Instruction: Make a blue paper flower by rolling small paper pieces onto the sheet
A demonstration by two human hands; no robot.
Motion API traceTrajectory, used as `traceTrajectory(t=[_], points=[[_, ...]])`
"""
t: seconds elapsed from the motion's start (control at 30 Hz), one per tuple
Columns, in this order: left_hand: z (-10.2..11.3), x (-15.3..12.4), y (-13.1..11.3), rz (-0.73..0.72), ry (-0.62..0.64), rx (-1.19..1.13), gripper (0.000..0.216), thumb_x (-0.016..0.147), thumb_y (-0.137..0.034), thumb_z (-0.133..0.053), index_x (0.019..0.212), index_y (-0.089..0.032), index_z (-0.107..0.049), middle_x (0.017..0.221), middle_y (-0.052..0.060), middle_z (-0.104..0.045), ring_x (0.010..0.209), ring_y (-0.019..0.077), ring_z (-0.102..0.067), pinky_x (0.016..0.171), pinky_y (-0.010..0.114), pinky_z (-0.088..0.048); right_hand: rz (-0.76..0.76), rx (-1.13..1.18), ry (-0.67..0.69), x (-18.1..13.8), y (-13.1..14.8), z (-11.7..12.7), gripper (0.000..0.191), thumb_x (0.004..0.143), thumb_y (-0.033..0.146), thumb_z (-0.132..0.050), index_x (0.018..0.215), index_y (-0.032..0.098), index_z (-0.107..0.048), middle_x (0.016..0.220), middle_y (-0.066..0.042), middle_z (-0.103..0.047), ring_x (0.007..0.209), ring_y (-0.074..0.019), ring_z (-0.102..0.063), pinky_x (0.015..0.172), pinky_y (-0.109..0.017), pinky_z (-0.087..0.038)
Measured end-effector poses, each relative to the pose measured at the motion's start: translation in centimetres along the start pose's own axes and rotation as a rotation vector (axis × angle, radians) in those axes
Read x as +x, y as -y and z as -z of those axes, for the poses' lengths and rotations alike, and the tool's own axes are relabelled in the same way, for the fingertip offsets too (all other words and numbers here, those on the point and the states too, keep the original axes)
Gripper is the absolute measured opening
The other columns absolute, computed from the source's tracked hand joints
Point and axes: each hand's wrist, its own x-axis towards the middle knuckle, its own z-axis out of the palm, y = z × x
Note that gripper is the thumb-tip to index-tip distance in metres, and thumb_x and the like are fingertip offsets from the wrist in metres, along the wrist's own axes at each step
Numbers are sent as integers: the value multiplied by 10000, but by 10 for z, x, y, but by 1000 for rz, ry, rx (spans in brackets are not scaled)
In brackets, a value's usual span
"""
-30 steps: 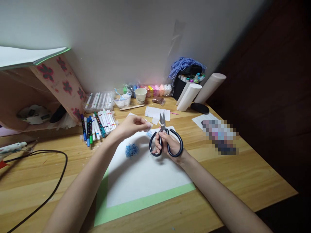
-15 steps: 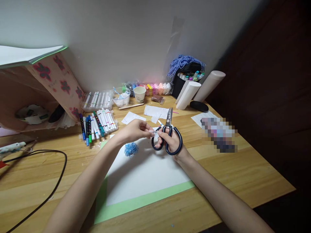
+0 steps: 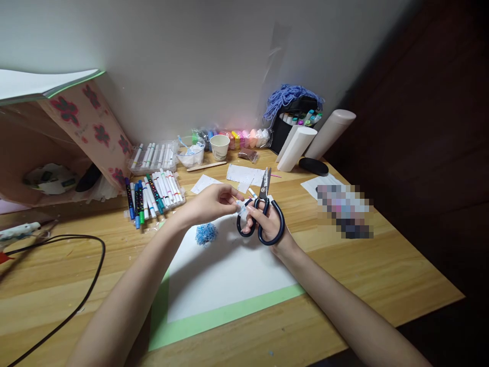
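My left hand (image 3: 214, 203) is closed, its thumb and fingers pinching a small pale blue-white scrap (image 3: 241, 209). Close against it, my right hand (image 3: 269, 223) holds black-handled scissors (image 3: 263, 192), blades pointing away from me and slightly apart. The right thumb and finger also touch the scrap. Below and left of the hands, a pile of blue crumbs (image 3: 206, 234) lies on a white sheet (image 3: 229, 275), which rests on a green sheet (image 3: 183, 331). What the scrap is made of cannot be made out.
Markers (image 3: 153, 196) lie to the left, near a patterned box (image 3: 91, 122). Along the wall stand a paper cup (image 3: 220, 148), a clear bowl (image 3: 191, 153) and a black pen holder (image 3: 280, 136). Paper pieces (image 3: 244, 173) lie beyond the scissors. A cable (image 3: 103, 255) loops at left.
The scrap between my hands shows more fully now, and my left fingers have opened out a little around it. The scissors have shifted slightly left and stay in my right hand.
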Motion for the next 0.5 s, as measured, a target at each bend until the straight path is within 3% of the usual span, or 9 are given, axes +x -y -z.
traceTrajectory(t=[0.2,0.4,0.5], points=[[1,-4,-2,3,18,226,299,708,-224,-608,991,-128,-620,697,2,-591,648,127,-539,591,239,-421,-55,7,7,-1,2,0,386,669,501,-709,753,178,-514,442,76,-539,365,-101,-538,424,-231,-501],[4,-5,-3,17,87,361,289,723,-234,-597,993,-132,-613,697,-1,-581,653,131,-527,570,231,-398,-108,-107,166,-1,-5,3,359,696,469,-708,729,174,-508,459,75,-539,390,-92,-548,443,-213,-490],[6,-4,-1,41,121,355,295,729,-267,-609,994,-138,-610,700,6,-599,651,138,-535,570,237,-401,-95,-119,179,0,-13,4,357,687,455,-720,750,181,-500,447,85,-528,379,-91,-534,445,-220,-497]])
